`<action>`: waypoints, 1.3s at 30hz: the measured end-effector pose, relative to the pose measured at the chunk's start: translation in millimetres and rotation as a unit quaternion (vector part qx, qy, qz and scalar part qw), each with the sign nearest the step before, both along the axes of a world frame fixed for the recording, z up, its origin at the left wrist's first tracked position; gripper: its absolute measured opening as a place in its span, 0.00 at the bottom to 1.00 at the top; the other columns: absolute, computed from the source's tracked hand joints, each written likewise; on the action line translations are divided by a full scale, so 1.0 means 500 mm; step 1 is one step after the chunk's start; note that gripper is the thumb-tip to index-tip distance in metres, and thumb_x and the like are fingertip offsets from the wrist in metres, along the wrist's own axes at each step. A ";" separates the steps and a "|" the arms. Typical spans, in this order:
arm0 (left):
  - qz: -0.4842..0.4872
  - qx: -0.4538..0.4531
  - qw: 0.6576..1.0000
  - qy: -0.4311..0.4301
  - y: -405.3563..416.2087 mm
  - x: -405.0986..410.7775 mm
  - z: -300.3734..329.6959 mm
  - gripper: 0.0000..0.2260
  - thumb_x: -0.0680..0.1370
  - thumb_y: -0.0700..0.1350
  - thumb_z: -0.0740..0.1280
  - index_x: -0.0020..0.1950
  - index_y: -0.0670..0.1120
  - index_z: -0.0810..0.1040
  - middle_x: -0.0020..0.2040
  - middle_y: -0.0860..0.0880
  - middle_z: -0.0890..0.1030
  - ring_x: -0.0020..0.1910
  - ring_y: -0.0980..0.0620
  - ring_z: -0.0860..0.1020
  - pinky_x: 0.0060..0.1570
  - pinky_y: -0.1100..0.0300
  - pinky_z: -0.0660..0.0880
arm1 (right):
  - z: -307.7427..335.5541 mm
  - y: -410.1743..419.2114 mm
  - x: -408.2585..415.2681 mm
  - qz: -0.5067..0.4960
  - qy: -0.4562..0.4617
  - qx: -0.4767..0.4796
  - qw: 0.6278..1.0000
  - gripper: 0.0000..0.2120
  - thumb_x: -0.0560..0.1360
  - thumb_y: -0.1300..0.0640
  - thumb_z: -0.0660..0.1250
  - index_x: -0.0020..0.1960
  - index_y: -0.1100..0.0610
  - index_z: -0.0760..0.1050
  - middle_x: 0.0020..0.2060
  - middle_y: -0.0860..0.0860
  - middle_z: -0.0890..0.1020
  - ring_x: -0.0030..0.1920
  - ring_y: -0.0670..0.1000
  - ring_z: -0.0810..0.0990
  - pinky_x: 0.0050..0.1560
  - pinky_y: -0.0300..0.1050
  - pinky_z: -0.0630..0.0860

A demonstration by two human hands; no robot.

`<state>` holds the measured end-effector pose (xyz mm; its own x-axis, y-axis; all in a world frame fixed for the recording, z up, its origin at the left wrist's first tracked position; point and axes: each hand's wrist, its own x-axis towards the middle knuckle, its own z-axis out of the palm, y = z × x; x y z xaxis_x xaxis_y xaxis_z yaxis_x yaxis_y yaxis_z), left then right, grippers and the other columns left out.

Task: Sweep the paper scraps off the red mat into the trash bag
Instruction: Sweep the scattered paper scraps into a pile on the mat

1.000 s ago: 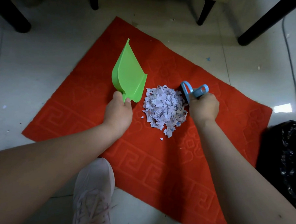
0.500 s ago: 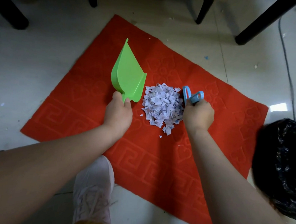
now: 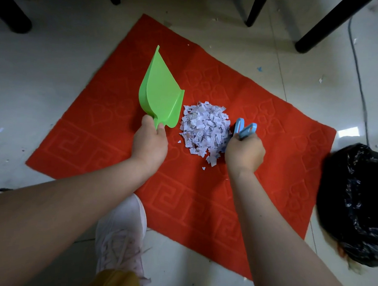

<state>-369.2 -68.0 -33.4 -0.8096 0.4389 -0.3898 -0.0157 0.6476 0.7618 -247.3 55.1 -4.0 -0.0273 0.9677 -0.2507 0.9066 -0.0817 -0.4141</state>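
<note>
The left hand [image 3: 149,143], left of frame centre, grips the handle of the green dustpan [image 3: 161,94], fingers curled round it; the pan stands tilted on edge on the red mat [image 3: 109,124]. The paper scraps [image 3: 204,130] lie heaped at frame centre on the mat, between both hands (a few strays sit just below). The right hand [image 3: 245,154] clenches a blue brush [image 3: 244,128] touching the heap's right edge. The black trash bag [image 3: 357,201] sits at the right edge, on the floor [image 3: 55,68].

Pale tiled floor [image 3: 55,72]; dark furniture legs [image 3: 319,29].
</note>
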 end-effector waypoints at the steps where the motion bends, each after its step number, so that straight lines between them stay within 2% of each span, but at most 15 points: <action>1: 0.001 0.000 1.000 0.001 -0.001 0.001 -0.001 0.05 0.81 0.45 0.55 0.49 0.44 0.64 0.44 0.37 0.80 0.39 0.36 0.78 0.43 0.41 0.76 | 0.001 0.000 -0.006 -0.005 0.010 0.002 1.000 0.12 0.78 0.55 0.59 0.53 0.62 0.76 0.51 0.60 0.81 0.54 0.63 0.78 0.50 0.50 0.72; 7: 0.006 -0.001 1.000 0.003 -0.010 -0.005 -0.007 0.05 0.81 0.45 0.55 0.48 0.44 0.64 0.45 0.37 0.80 0.40 0.34 0.78 0.44 0.41 0.76 | 0.007 0.025 0.019 -0.050 0.021 0.055 0.997 0.14 0.77 0.57 0.59 0.49 0.66 0.77 0.46 0.61 0.82 0.49 0.64 0.79 0.46 0.51 0.72; 11: 0.004 0.002 1.000 0.001 -0.008 -0.007 -0.004 0.05 0.81 0.45 0.55 0.49 0.44 0.64 0.45 0.37 0.80 0.41 0.35 0.79 0.44 0.41 0.77 | 0.006 0.011 0.035 -0.076 0.015 0.033 0.996 0.13 0.77 0.57 0.58 0.50 0.65 0.77 0.47 0.61 0.82 0.50 0.63 0.79 0.47 0.51 0.72; 16: 0.004 0.005 1.000 -0.002 -0.005 -0.001 0.000 0.05 0.81 0.45 0.55 0.49 0.44 0.64 0.44 0.37 0.79 0.39 0.36 0.78 0.43 0.41 0.77 | -0.001 -0.011 -0.001 -0.042 0.046 -0.016 0.998 0.13 0.78 0.56 0.57 0.49 0.65 0.76 0.47 0.61 0.82 0.50 0.63 0.78 0.44 0.49 0.69; 19: 0.008 0.005 1.000 0.003 -0.006 0.000 -0.004 0.05 0.81 0.45 0.55 0.48 0.44 0.64 0.44 0.37 0.79 0.39 0.36 0.78 0.43 0.41 0.76 | 0.008 0.001 -0.002 -0.025 0.066 -0.001 0.998 0.13 0.76 0.59 0.58 0.47 0.66 0.78 0.44 0.60 0.82 0.47 0.63 0.79 0.43 0.48 0.70; 21: 0.009 0.002 1.000 0.004 -0.006 -0.002 -0.006 0.05 0.81 0.45 0.55 0.48 0.44 0.64 0.44 0.37 0.79 0.39 0.36 0.78 0.43 0.41 0.77 | 0.015 0.012 0.012 -0.029 0.085 0.022 0.996 0.13 0.73 0.57 0.59 0.44 0.64 0.78 0.41 0.59 0.83 0.44 0.63 0.80 0.45 0.53 0.76; 25: 0.009 -0.002 1.000 -0.001 -0.002 -0.004 -0.004 0.05 0.81 0.45 0.55 0.48 0.44 0.63 0.45 0.37 0.79 0.40 0.36 0.78 0.43 0.41 0.77 | 0.030 0.030 0.052 -0.053 0.127 0.034 0.990 0.14 0.66 0.50 0.57 0.34 0.59 0.75 0.34 0.57 0.83 0.39 0.61 0.82 0.44 0.61 0.79; 28: 0.003 0.000 1.000 0.003 0.001 -0.001 -0.002 0.06 0.81 0.45 0.55 0.49 0.44 0.63 0.44 0.37 0.79 0.40 0.36 0.78 0.43 0.41 0.77 | 0.046 0.029 0.068 -0.042 0.146 0.028 0.988 0.13 0.71 0.50 0.60 0.31 0.54 0.74 0.33 0.52 0.83 0.38 0.56 0.83 0.45 0.61 0.79; 30: 0.002 0.002 1.000 0.004 0.002 0.001 -0.003 0.06 0.81 0.45 0.55 0.48 0.44 0.63 0.44 0.37 0.79 0.39 0.36 0.78 0.42 0.40 0.77 | 0.055 0.028 0.070 -0.022 0.151 0.038 0.987 0.12 0.74 0.49 0.62 0.35 0.51 0.77 0.35 0.49 0.84 0.40 0.53 0.83 0.47 0.59 0.79; 33: 0.003 -0.001 1.000 0.006 0.002 0.002 -0.005 0.05 0.81 0.45 0.55 0.48 0.44 0.63 0.45 0.37 0.79 0.40 0.36 0.78 0.43 0.41 0.77 | 0.056 0.038 0.075 0.006 0.087 0.060 0.994 0.14 0.77 0.48 0.60 0.47 0.55 0.81 0.38 0.53 0.83 0.43 0.57 0.82 0.48 0.56 0.78; 36: 0.007 -0.004 1.000 0.007 0.002 0.001 -0.013 0.05 0.81 0.45 0.55 0.49 0.44 0.64 0.45 0.37 0.79 0.41 0.35 0.78 0.43 0.41 0.77 | 0.040 0.051 0.074 -0.014 0.011 0.050 0.999 0.16 0.79 0.51 0.57 0.47 0.62 0.77 0.43 0.60 0.82 0.47 0.63 0.79 0.48 0.53 0.74; 39: 0.004 -0.001 1.000 0.012 0.008 0.003 -0.018 0.05 0.80 0.46 0.55 0.50 0.44 0.64 0.45 0.35 0.80 0.42 0.33 0.78 0.43 0.40 0.76 | 0.022 0.043 0.053 0.002 -0.014 0.016 1.000 0.15 0.79 0.55 0.55 0.52 0.65 0.75 0.50 0.64 0.81 0.53 0.66 0.77 0.51 0.53 0.71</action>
